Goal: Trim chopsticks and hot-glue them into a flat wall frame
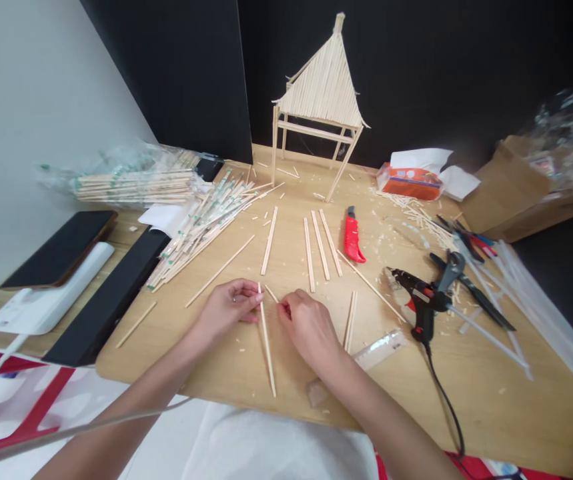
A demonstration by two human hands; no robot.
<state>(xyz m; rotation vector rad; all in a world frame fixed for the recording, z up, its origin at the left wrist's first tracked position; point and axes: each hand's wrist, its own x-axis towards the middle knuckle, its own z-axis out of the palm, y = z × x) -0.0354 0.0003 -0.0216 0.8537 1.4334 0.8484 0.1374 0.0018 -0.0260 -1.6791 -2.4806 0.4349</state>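
Note:
My left hand [233, 301] pinches the upper end of a long pale wooden stick [267, 340], which slants down toward the table's front edge. Close by on the right, my right hand [311, 325] is closed on a short wooden stick [272, 293] whose tip points up and left toward the long one. Most of the short stick is hidden by the fingers. Beyond the hands lie several joined stick strips [269, 241]. Under my right forearm is a clear ruler [379, 348], partly covered, with a pair of sticks [350, 321] beside it.
At the back stands a stick-built model hut [321, 90]. A red utility knife [352, 237], a black glue gun [419, 297] and pliers [451, 270] lie right. Loose sticks [201, 227], a power bank [51, 300] and a phone [59, 248] are left. A cardboard box [521, 187] sits far right.

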